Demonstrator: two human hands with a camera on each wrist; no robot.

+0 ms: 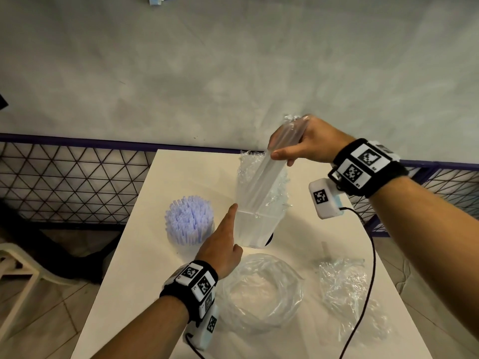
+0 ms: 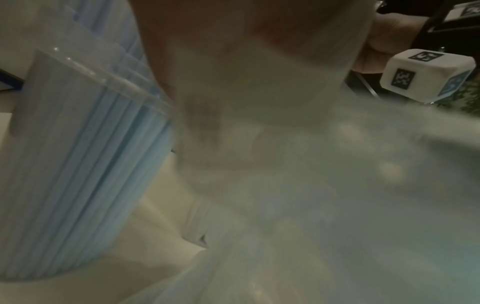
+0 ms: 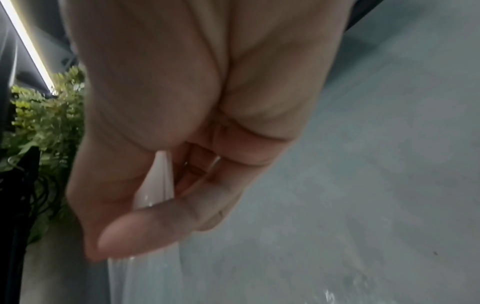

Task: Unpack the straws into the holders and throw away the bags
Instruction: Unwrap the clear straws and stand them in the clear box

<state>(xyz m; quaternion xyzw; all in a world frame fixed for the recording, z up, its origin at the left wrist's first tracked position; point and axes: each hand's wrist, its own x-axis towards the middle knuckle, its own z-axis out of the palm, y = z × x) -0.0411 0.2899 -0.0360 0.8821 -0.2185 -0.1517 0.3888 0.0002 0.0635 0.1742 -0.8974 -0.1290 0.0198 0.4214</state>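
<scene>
The step in hand is loading the second holder. The right hand [image 1: 308, 143] holds a bundle of clear straws [image 1: 261, 177] near its top, thumb and fingers [image 1: 281, 153] curled round it, and tilts it so the lower ends sit inside the clear holder [image 1: 259, 226] in the middle of the worktop [image 1: 160, 255]. Crinkled clear bag film [image 1: 247, 164] clings round the bundle at the holder's mouth. The left hand [image 1: 223, 244] lies against the holder's left wall with fingers straight, index tip at the rim, steadying it.

The next move, as I judge it, calls for easing the bundle upright and letting it drop fully in, then drawing the film clear without dragging straws back out; the light holder could tip if the left hand lets go.

Just beside, to the left, a holder of pale blue straws [image 1: 190, 220] stands full. Nearer the person lie a coiled clear bag [image 1: 261, 291] and a crumpled clear bag [image 1: 344, 283], not yet thrown away. The right wrist camera's black cable [image 1: 368, 255] trails across the worktop's right side, near the crumpled bag.
</scene>
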